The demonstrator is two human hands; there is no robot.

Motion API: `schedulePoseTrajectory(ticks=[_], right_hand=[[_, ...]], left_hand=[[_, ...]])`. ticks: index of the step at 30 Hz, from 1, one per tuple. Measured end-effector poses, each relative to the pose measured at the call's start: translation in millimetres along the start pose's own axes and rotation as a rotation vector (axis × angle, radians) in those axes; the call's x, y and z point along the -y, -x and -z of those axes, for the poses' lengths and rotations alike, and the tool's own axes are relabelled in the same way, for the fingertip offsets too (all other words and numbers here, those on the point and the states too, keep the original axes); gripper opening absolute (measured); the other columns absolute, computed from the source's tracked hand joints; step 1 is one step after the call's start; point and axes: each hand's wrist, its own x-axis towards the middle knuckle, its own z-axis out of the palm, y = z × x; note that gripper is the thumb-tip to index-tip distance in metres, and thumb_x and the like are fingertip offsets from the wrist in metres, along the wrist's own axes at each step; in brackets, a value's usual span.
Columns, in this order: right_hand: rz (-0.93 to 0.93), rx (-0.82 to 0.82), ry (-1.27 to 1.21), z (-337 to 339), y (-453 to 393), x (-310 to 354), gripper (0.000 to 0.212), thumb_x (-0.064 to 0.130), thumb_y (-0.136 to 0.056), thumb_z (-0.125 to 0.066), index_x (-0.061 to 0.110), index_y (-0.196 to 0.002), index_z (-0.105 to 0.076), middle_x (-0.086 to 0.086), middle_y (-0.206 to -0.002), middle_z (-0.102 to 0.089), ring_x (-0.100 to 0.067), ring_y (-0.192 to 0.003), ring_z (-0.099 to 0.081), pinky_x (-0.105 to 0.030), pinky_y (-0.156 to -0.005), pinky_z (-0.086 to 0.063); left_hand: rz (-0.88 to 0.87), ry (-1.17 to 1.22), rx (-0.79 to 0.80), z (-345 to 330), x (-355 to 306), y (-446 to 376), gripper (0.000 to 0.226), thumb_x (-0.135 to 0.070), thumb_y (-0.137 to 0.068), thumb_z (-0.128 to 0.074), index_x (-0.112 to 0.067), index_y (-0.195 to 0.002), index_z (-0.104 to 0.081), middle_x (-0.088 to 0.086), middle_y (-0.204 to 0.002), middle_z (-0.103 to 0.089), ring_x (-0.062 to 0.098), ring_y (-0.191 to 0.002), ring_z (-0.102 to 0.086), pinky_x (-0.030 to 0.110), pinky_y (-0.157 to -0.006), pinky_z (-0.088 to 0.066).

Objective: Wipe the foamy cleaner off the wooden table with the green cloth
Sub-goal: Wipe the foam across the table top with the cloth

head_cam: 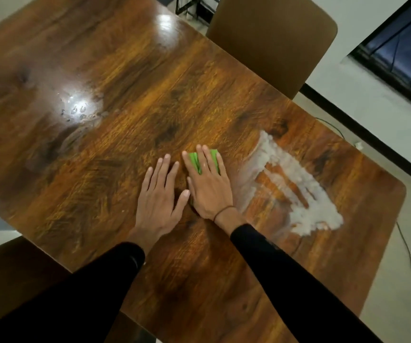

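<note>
head view: right hand (pixel 208 188) lies flat on the cloth (pixel 200 160), fingers straight and slightly spread, pressing it to the table (pixel 115 134). left hand (pixel 158 196) rests flat just beside it, fingers spread, holding nothing. foam (pixel 296 191) sits smeared in streaks right of the cloth, near the table's edge. a wet glare (pixel 78 107) shows far left. a chair (pixel 271 38) stands at the far side.

A brown chair (pixel 273 38) stands at the table's far side, its back close to the edge. Behind it a dark wire rack (pixel 194 6) shows partly. A dark window (pixel 402 45) sits at upper right. A thin cable (pixel 407 248) trails over the pale floor (pixel 397 280) on the right, past a black baseboard (pixel 362 134).
</note>
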Motion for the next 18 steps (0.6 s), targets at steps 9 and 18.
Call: schedulePoseTrajectory(ticks=[9, 18], right_hand=[[-0.343, -0.065, 0.001, 27.6, -82.3, -129.4, 0.064, 0.037, -0.117, -0.029, 0.026, -0.178, -0.011, -0.02, -0.183, -0.016, -0.038, -0.171, -0.008, -0.061, -0.138, -0.009], [-0.799, -0.146, -0.13, 13.1, 11.7, -90.3, 0.067, 0.038, -0.115, -0.028, 0.022, -0.178, -0.014, -0.02, -0.182, -0.018, -0.037, -0.171, -0.011, -0.059, -0.137, -0.011]], left_hand=[[-0.05, -0.074, 0.031, -3.5, 4.7, -7.7, 0.082, -0.069, -0.112, -0.021, -0.016, -0.175, -0.021, 0.006, -0.185, -0.008, 0.022, -0.172, -0.002, 0.047, -0.139, -0.002], [-0.05, -0.059, 0.022, -0.4, 3.5, -7.5, 0.084, -0.07, -0.111, -0.023, -0.015, -0.174, -0.025, 0.008, -0.184, -0.012, 0.023, -0.172, -0.005, 0.05, -0.139, -0.006]])
